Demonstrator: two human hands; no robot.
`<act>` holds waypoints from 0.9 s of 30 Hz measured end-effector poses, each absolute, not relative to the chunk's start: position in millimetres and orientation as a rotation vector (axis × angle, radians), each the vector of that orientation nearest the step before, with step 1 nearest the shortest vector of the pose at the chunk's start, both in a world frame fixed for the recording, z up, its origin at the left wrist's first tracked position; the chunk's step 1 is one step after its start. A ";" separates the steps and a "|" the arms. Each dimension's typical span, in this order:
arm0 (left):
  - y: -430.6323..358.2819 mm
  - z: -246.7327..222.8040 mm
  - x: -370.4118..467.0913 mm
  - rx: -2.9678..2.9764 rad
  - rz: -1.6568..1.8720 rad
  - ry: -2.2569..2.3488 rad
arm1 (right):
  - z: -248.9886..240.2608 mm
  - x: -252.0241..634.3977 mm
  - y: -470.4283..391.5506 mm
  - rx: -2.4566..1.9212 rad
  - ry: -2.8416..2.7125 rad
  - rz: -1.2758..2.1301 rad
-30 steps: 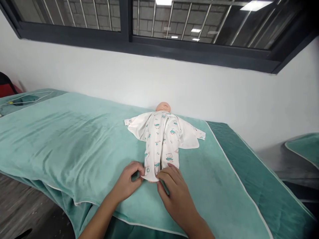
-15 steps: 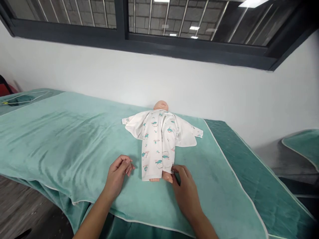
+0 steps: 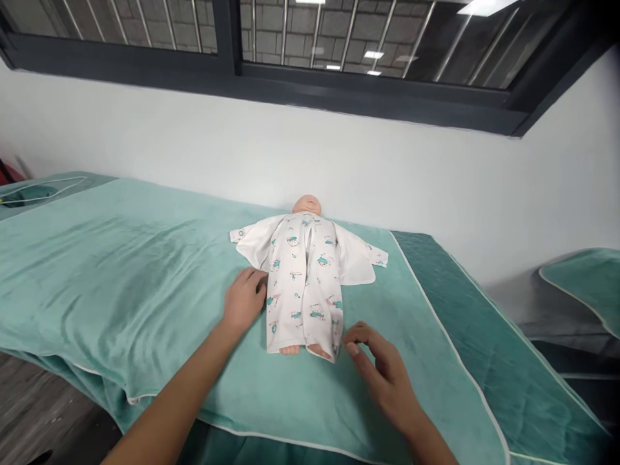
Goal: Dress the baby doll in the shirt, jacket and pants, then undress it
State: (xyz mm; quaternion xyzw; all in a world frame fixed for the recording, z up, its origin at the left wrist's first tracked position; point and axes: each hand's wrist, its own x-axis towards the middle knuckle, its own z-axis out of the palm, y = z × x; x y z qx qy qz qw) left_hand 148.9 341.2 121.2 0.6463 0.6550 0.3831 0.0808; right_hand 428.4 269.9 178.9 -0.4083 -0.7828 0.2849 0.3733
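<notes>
A baby doll [image 3: 307,205] lies on its back, arms spread, in a white baby gown [image 3: 285,284] printed with small teal figures. The gown's two front panels hang down over the legs, and toes show below the hem. My left hand [image 3: 245,302] rests at the gown's left side, its curled fingers and thumb apart at the cloth's edge; some fingertips are hidden. By the lower right corner of the hem is my right hand [image 3: 382,371], fingers bent with a gap to the thumb, just off the cloth and holding nothing visible.
Under the doll a light green blanket [image 3: 159,258] with pale piping covers a darker green padded bed [image 3: 465,310]. Behind it rise a white wall [image 3: 194,142] and a dark-framed window [image 3: 378,90]. Another green cloth edge [image 3: 581,278] appears at far right.
My left hand has moved forward to the gown's side. My right hand has drawn back to the right from the hem, and the right panel now spreads wider, covering more of that foot.
</notes>
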 end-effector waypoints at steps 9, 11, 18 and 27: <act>401.0 125.4 141.0 2.678 0.632 1.588 | 138.4 426.9 379.1 -1.167 -2.255 0.059; 409.0 127.7 142.4 2.704 0.596 1.467 | 137.1 421.3 395.0 -1.082 -2.393 0.030; 427.7 130.3 148.9 2.639 0.688 1.372 | 136.2 410.9 414.8 -1.097 -2.384 0.200; 432.3 123.9 151.6 2.673 0.649 1.558 | 140.0 402.3 407.9 -1.164 -1.925 0.718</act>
